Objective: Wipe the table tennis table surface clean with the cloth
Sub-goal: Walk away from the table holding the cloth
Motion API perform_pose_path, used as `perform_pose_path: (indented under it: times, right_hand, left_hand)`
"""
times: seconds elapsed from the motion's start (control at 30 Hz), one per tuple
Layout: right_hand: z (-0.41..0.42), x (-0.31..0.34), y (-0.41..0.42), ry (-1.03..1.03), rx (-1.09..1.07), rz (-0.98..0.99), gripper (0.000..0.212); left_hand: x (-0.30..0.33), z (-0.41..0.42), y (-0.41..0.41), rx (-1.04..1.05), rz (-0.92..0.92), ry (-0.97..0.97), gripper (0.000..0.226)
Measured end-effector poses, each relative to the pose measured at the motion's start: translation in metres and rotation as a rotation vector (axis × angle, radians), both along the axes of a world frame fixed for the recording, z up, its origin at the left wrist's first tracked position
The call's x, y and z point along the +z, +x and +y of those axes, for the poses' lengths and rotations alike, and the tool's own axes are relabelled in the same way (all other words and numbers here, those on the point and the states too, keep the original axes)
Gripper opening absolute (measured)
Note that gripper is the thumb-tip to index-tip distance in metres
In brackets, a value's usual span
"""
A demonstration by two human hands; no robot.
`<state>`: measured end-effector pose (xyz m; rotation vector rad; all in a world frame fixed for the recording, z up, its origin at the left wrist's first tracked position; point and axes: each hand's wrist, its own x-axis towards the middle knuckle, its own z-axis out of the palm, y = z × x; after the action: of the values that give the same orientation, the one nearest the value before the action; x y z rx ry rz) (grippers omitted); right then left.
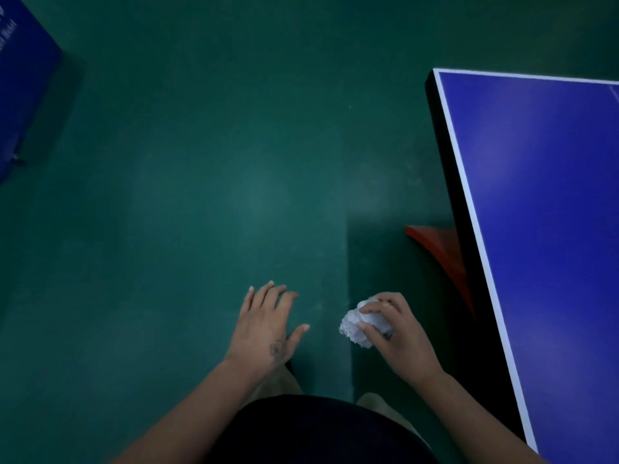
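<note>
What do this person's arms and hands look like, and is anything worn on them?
Both forearms are bare, with no sleeves, gloves, watch or rings visible. The left hand has a small dark marking on its back, near the wrist. The right hand shows no markings.

Both bare forearms reach forward from the bottom of the view, angled slightly inward toward each other. The left hand [268, 324] is held palm down, its fingers [273, 294] straight and lightly spread, pointing forward, the thumb splayed out to the inner side; a small dark mark sits on the back of the hand near the wrist. The right hand [393, 333] is turned inward with its fingers [375, 308] curled round a crumpled white cloth [355, 328], which bulges out past the fingertips toward the left hand. The hands are apart.
</note>
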<state>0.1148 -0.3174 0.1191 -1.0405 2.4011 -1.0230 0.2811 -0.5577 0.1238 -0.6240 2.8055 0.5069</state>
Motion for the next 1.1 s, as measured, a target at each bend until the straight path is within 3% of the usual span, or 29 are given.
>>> perform_pose_path:
  times: [0.13, 0.27, 0.57, 1.1]
  right_hand:
    - [-0.059, 0.007, -0.02, 0.028, 0.026, 0.03, 0.036]
    - [-0.111, 0.012, -0.04, 0.014, -0.049, 0.004, 0.035]
    - [-0.188, 0.006, -0.105, -0.002, -0.029, 0.004, 0.031]
    - [-0.291, 0.0, -0.362, -0.037, 0.028, -0.009, 0.023]
  left_hand:
    - [0.01, -0.069, -0.031, -0.035, 0.01, 0.004, 0.076]
    - [0.013, -0.124, -0.065, -0.051, -0.007, -0.002, 0.067]
    - [0.013, -0.185, -0.145, -0.063, 0.0, 0.004, 0.084]
    - [0.023, -0.277, -0.386, -0.01, -0.039, -0.076, 0.088]
